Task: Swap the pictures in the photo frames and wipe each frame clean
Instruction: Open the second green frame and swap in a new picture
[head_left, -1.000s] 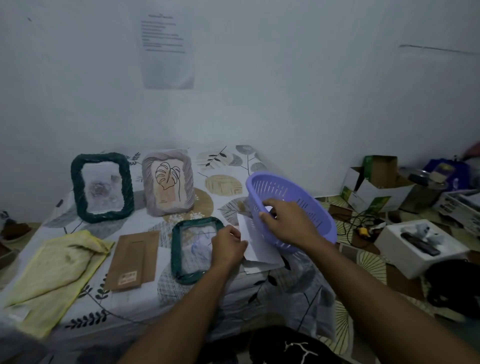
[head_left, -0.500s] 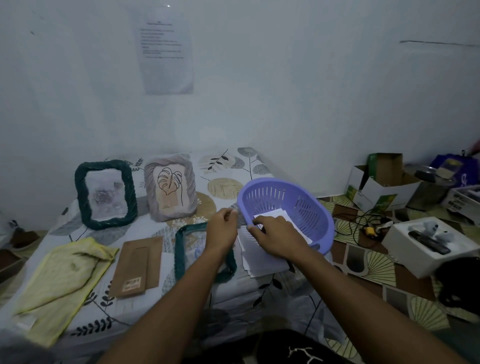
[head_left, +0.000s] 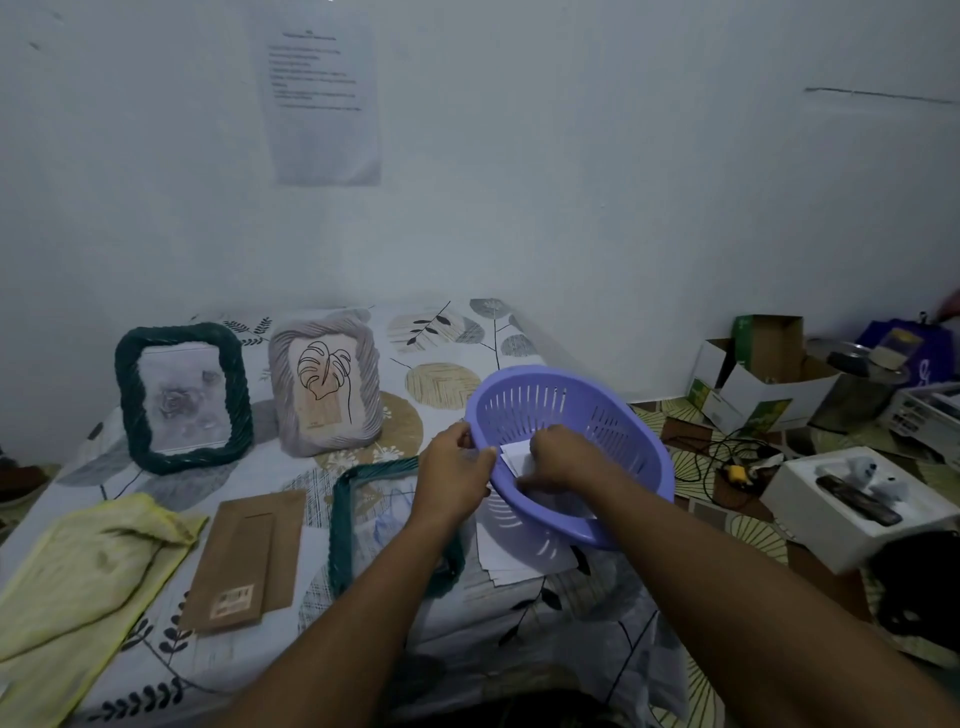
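A purple basket (head_left: 613, 410) sits tilted at the table's right edge. My left hand (head_left: 454, 480) grips its near left rim. Inside the basket, my right hand (head_left: 558, 457) presses on white pictures (head_left: 514, 454). More white pictures (head_left: 511, 558) lie under the basket. A green frame (head_left: 345, 519) lies flat, partly hidden by my left forearm. Upright at the back stand a green frame with a rose picture (head_left: 182, 397) and a grey frame with a leaf drawing (head_left: 324, 387). A brown backing board (head_left: 247, 558) and a yellow cloth (head_left: 78, 582) lie at the left.
The table (head_left: 457, 332) has a leaf-patterned cover and stands against a white wall with a printed sheet (head_left: 322, 98). On the floor at the right are open cardboard boxes (head_left: 753, 379), cables (head_left: 727, 457) and a white box (head_left: 857, 504) with small items.
The basket has come down from tilted upright to resting lower on the table. My right hand moved inside it onto the pictures. My left hand shifted from the flat frame to the basket's rim.
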